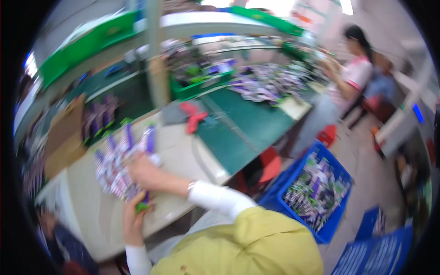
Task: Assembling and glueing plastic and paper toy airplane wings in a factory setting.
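Observation:
Several slim purple-and-white striped packets with green ends (121, 181) lie fanned out in a heap on the pale tabletop in front of me. My left hand (133, 213) is at the near edge of this heap. Its fingers are closed around the end of one striped packet, whose green tip (142, 207) pokes out beside them. Over the middle of the heap reaches my right hand (143, 172), touching the packets from above. Motion smears its fingers, and whether they grip a packet is not visible.
A red pistol-shaped tool (195, 118) lies beyond the heap, beside a green mat (243, 133). A green bin (201, 87) and a large packet pile (270, 82) stand farther back. At right is a full blue crate (337, 215); a person (350, 78) works beyond.

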Demonstrator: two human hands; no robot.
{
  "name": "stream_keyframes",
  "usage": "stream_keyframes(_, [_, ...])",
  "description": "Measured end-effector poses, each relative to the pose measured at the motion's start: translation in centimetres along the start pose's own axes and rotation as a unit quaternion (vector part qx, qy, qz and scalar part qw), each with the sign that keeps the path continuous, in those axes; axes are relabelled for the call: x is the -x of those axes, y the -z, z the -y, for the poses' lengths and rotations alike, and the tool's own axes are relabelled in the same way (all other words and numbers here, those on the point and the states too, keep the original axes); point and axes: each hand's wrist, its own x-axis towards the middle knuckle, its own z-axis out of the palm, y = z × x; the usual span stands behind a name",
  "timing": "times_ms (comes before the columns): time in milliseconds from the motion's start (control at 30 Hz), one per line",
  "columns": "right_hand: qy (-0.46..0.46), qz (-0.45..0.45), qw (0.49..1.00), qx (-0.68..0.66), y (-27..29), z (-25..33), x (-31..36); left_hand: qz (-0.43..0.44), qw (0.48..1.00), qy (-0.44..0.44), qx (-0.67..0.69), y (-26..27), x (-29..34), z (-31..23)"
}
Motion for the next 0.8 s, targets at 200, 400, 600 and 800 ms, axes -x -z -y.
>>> stream_keyframes(200, [-0.046,-0.159,0.986,-0.009,1.5,-1.4,4.6,0.060,0.997,0.051,0.019,-1.4,-2.5,0.5])
stream_keyframes(400, [0.039,-0.024,0.999,-0.021,5.3,-1.0,1.5,0.049,0.998,0.040,-0.003,-1.0,-0.8,-1.1])
stream_keyframes(600, [0.065,-0.126,0.990,-0.003,2.8,-1.1,2.9,0.047,0.998,0.038,0.016,-0.7,-0.8,-0.6])
stream_keyframes(800, [-0.039,-0.201,0.977,-0.057,1.7,0.4,3.5,0.044,0.998,0.041,0.023,-1.0,-0.6,-0.8])
